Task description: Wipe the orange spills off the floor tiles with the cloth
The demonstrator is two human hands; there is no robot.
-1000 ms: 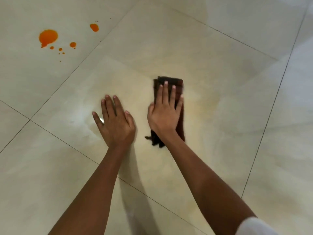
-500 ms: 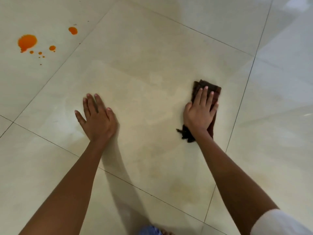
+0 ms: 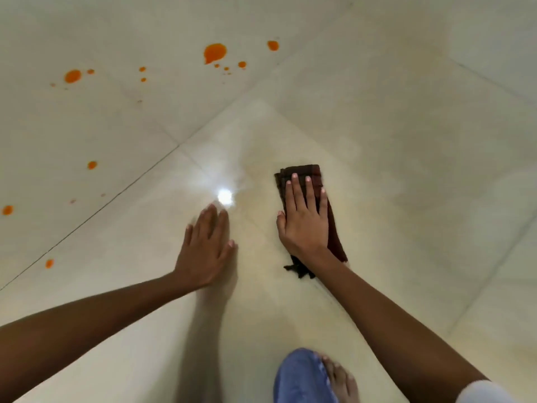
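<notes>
The dark brown folded cloth (image 3: 309, 170) lies flat on the glossy cream floor tiles (image 3: 406, 117). It is pinned under the right hand (image 3: 303, 225), whose fingers are stretched out straight and close together on top of it, pressing rather than gripping. A frayed corner (image 3: 299, 270) pokes out by the wrist. The left hand (image 3: 207, 248) is spread flat on the bare tile just beside it, fingers straight and holding nothing, and it looks to be taking weight. The orange spills (image 3: 215, 52) sit well apart from the cloth, scattered as blobs and droplets over the tiles up and to the left. I'd judge the cloth soft, light and limp, apt to bunch or unfold if dragged by an edge, so a flat palm over its middle suits it. The shiny tile looks slippery where wet. No brand, label or writing shows anywhere.
</notes>
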